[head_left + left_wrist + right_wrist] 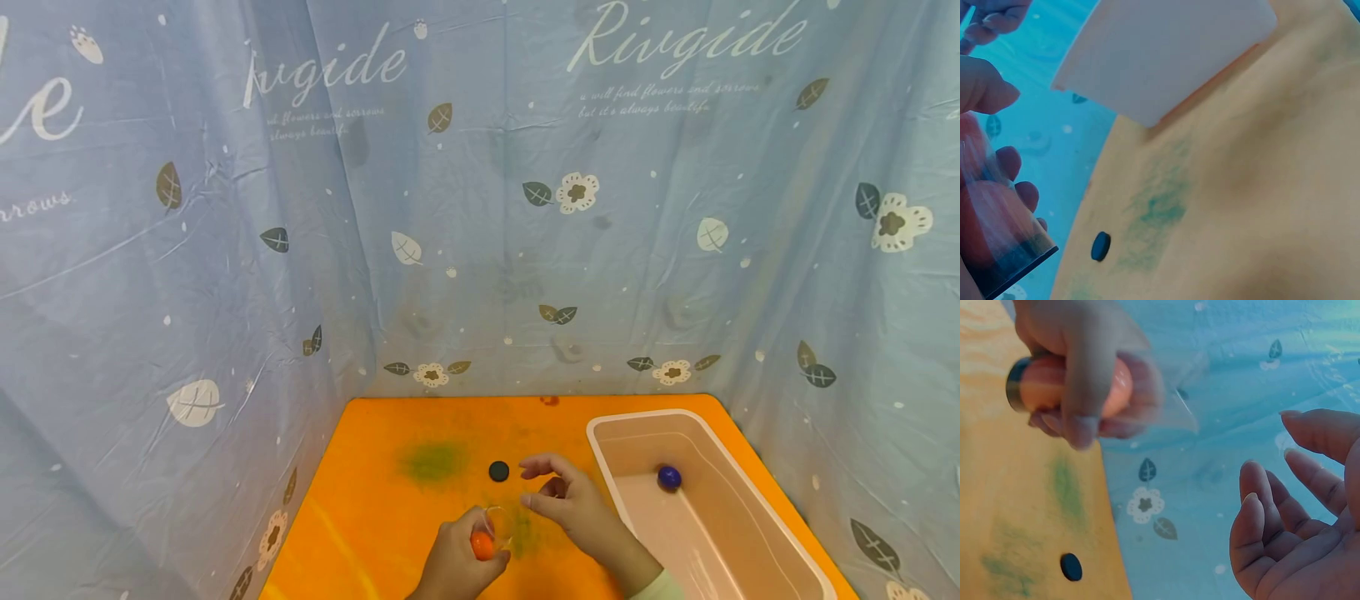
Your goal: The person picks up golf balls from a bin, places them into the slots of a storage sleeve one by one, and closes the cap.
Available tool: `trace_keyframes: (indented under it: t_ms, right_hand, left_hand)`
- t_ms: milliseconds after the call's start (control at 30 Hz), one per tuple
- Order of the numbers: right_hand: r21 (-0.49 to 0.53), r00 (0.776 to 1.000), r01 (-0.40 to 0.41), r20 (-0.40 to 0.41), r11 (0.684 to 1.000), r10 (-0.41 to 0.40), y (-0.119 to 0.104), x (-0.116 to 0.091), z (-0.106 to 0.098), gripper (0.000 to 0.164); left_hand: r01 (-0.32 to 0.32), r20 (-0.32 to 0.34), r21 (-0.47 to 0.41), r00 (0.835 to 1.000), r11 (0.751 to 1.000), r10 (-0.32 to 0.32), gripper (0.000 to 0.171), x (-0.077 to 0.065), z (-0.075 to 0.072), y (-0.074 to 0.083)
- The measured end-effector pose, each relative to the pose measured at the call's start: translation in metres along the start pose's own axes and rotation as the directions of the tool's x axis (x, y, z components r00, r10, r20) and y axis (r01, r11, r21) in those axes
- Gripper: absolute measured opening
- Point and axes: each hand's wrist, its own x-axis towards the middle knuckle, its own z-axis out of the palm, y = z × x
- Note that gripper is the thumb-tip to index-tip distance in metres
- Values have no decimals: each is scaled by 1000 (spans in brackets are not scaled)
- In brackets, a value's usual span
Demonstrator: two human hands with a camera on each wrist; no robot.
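My left hand (456,557) grips a clear plastic tube (1004,206) with a black base, fingers and thumb wrapped round it. Orange balls (482,547) show through its wall; in the right wrist view the fingers cover part of them. The tube's clear open end (1182,415) points away from the black base. To the right of the tube, my right hand (573,504) is raised with loosely bent fingers, apart from it and holding nothing. A black round cap (498,472) lies flat on the orange tabletop (360,517), just beyond both hands.
A pale rectangular bin (615,483) stands along the table's right side, its rim close to my right forearm. Inside it lies a blue ball (670,477). Blue printed curtains (487,250) enclose the table at the back and sides. Green stains (435,461) mark the tabletop.
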Motion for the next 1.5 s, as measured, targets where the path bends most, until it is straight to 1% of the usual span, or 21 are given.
trace_keyframes:
  t_ms: [167, 267, 367, 500, 567, 700, 833, 967, 1100, 1300, 1433, 1500]
  right_hand:
    - [-20, 997, -59, -59, 998, 57, -3, 3, -13, 38]
    - [-19, 992, -77, -103, 997, 74, -2, 5, -21, 40]
    - [-7, 989, -75, -131, 997, 74, 1, 7, -31, 41]
    - [-20, 983, -78, -166, 997, 73, 3, 9, -47, 43]
    - [-37, 980, -78, -184, 996, 70, 4, 10, -56, 45]
    - [-40, 973, -88, -218, 995, 78, 6, 11, -75, 46]
    - [-34, 959, -121, -261, 992, 108, 5, 9, -90, 50]
    - [-55, 946, -120, -308, 991, 97, 8, 9, -103, 55]
    - [-95, 933, -104, -353, 990, 64, 22, 11, -116, 56]
    - [-138, 911, -136, -407, 981, 69, 39, 9, -132, 61]
    - [-163, 884, -161, -462, 973, 69, 49, 7, -141, 65]
    - [-141, 865, -189, -492, 972, 97, 52, 6, -144, 67]
  left_hand:
    - [20, 2, 1, 1000, 1000, -20, 27, 0, 0, 1]
    - [36, 9, -14, 999, 999, -36, 27, -1, 0, 2]
    - [53, 17, -23, 998, 998, -52, 26, -2, 0, 2]
    - [73, 25, -27, 997, 997, -72, 25, -2, 1, 2]
    - [83, 23, -20, 996, 996, -82, 25, -2, 1, 2]
    - [97, 13, -4, 995, 995, -97, 26, -2, 1, 2]
    - [106, 15, -6, 994, 994, -106, 26, -2, 1, 1]
    - [103, 17, -16, 995, 995, -103, 26, -3, 1, -1]
    - [93, 7, -4, 996, 996, -93, 25, -2, 1, -2]
    - [105, 15, -4, 994, 994, -105, 25, -3, 0, 0]
    - [104, 17, 4, 994, 995, -104, 24, -3, -1, 1]
    - [102, 18, 6, 995, 995, -102, 24, -3, -2, 2]
